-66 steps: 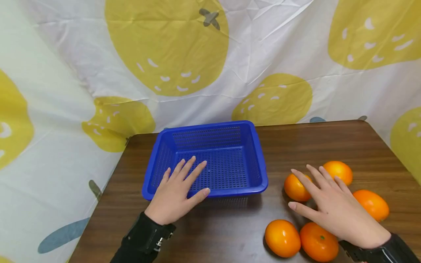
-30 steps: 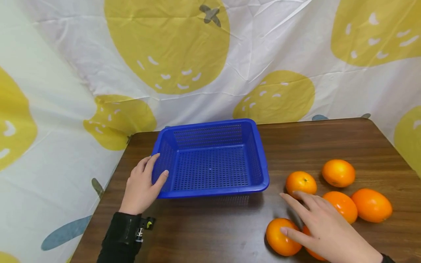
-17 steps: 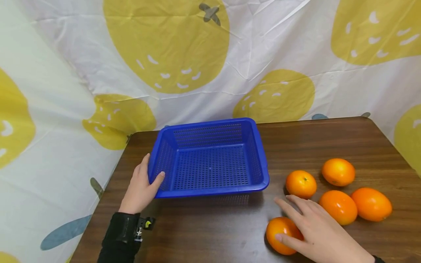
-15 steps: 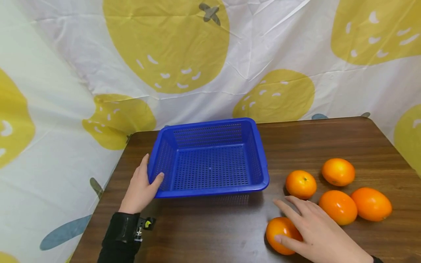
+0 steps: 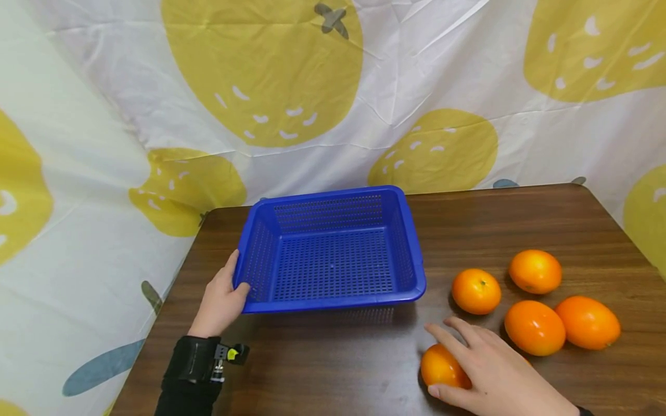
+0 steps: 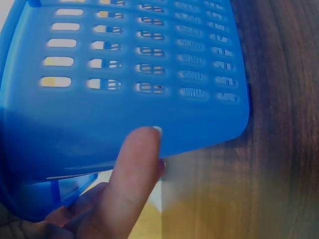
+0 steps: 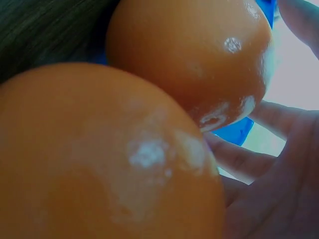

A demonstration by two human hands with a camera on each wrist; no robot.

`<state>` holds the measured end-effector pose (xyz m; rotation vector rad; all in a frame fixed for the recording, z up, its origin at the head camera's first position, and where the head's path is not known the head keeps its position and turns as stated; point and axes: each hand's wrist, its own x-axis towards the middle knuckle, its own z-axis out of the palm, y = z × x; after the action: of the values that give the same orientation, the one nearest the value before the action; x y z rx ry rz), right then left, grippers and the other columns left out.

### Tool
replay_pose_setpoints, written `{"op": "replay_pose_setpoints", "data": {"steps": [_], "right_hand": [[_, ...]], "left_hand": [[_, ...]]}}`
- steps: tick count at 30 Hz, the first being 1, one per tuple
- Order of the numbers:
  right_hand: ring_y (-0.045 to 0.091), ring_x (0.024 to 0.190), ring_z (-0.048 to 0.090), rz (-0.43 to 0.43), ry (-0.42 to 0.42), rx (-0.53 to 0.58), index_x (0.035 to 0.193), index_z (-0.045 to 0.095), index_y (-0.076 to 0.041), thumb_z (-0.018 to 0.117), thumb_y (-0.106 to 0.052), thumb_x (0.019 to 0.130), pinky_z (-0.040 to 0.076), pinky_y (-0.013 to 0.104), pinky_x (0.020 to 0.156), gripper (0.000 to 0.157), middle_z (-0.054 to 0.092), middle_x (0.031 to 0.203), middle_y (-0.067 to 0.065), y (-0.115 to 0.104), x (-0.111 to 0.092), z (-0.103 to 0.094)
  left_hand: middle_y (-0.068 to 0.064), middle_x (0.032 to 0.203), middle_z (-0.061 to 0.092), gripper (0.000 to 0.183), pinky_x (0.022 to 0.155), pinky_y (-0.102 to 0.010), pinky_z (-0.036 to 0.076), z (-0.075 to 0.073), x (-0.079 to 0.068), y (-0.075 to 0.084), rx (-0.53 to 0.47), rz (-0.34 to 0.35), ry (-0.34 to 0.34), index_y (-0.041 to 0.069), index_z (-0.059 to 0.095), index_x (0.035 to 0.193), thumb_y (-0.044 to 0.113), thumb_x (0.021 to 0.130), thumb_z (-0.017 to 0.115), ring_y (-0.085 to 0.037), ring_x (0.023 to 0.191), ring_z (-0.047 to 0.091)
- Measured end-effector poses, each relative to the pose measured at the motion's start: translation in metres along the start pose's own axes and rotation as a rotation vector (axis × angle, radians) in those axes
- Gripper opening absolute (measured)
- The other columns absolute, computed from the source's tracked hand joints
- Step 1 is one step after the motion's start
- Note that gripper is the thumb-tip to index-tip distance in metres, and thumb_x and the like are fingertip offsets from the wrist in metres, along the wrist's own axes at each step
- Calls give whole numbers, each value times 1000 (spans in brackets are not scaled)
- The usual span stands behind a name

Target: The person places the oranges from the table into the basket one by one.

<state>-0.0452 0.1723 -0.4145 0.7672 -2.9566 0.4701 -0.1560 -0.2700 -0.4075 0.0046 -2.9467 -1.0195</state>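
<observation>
My left hand (image 5: 218,300) grips the left side of a blue plastic basket (image 5: 333,302), thumb inside the rim and fingers outside. In the left wrist view, the thumb (image 6: 134,169) lies against the slotted wall. My right hand (image 5: 494,370) is spread over a shiny orange (image 5: 442,368), partly covering it. Its fingers reach past the far side, with the thumb at the near side. In the right wrist view, a gap shows between thumb (image 7: 304,22) and that orange (image 7: 189,59); a second orange (image 7: 99,154) fills the foreground, mostly hidden under the hand in the head view.
More oranges lie beyond my right hand: one (image 5: 476,292) nearest the basket, another (image 5: 535,271) farther back, and two side by side, a middle orange (image 5: 535,327) and a right orange (image 5: 588,322). A patterned cloth (image 5: 395,69) hangs behind the brown wooden table (image 5: 333,370).
My left hand has moved from over the basket to its left side and taken hold there. My right hand has come down and left over the near orange, uncovering those behind.
</observation>
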Motion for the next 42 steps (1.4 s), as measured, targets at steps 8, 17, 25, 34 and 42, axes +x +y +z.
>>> {"op": "replay_pose_setpoints", "data": {"steps": [8, 17, 25, 34, 42], "right_hand": [[27, 114, 47, 16, -54, -7, 140, 37, -34, 48, -76, 72, 45, 52, 86, 81, 49, 133, 9, -1, -1, 3], [18, 108, 49, -17, -90, 10, 141, 35, -35, 54, -72, 72, 49, 44, 78, 81, 50, 129, 4, 1, 1, 6], [15, 107, 48, -21, -104, 18, 141, 35, -35, 61, -64, 72, 49, 42, 81, 79, 51, 126, 1, -1, 2, 6], [14, 103, 50, -25, -162, 59, 140, 39, -30, 60, -61, 75, 49, 41, 80, 75, 53, 122, 0, -2, 2, 4], [16, 100, 51, 15, -209, 97, 133, 48, -19, 61, -63, 73, 49, 42, 81, 76, 55, 121, 3, -1, 4, 3]], "left_hand": [[-26, 148, 25, 71, 101, -59, 30, -4, 0, -4, -53, -25, -43, 15, 5, 150, 13, 90, 42, -38, 126, 33], [-25, 147, 28, 72, 97, -57, 36, -8, 0, -4, -65, -40, -70, 16, 8, 150, 14, 88, 44, -33, 116, 42], [-25, 147, 28, 72, 93, -55, 41, -11, -1, -6, -75, -56, -114, 20, 5, 150, 15, 90, 44, -31, 106, 47], [-23, 148, 27, 72, 85, -49, 47, -10, 0, -7, -107, -75, -136, 27, 3, 149, 17, 91, 43, -30, 100, 52], [-23, 149, 25, 72, 90, -53, 43, -8, -1, -7, -108, -65, -120, 24, 4, 150, 16, 91, 44, -31, 105, 48]]}}
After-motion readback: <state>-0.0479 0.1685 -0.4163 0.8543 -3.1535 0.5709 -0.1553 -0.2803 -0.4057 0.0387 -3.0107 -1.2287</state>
